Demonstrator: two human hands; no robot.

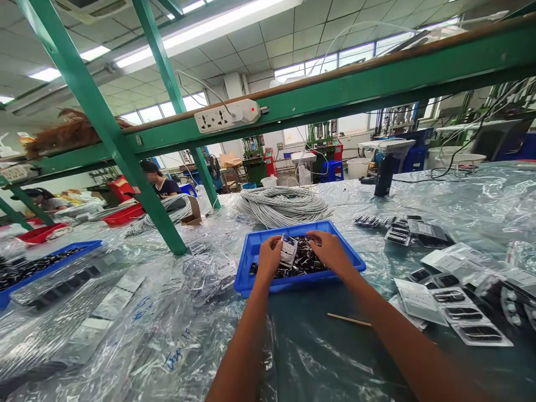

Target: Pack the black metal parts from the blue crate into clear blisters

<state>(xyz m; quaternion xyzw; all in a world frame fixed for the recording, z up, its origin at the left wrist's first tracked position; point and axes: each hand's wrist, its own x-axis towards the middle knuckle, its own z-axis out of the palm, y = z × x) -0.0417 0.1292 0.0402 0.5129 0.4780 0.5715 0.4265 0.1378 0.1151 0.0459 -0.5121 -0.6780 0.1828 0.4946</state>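
A blue tray point(247, 262) on the table holds many small black parts point(307, 259) with shiny metal bits. Over its left side, my left hand point(270, 257) pinches a small clear plastic bag point(288, 251) with pale printing, held upright between thumb and fingers. My right hand point(330, 251) reaches over the tray's right side, its thumb and fingertips drawn together just above the black parts. Whatever lies between those fingertips is too small to make out.
Filled clear packs point(464, 312) lie to the right, flat bags point(209, 271) to the left. A thin wooden stick point(349, 319) rests nearer me. Behind the tray sits a coil of grey cable point(285, 204). A green frame post point(154, 212) stands left; a person point(165, 184) sits beyond.
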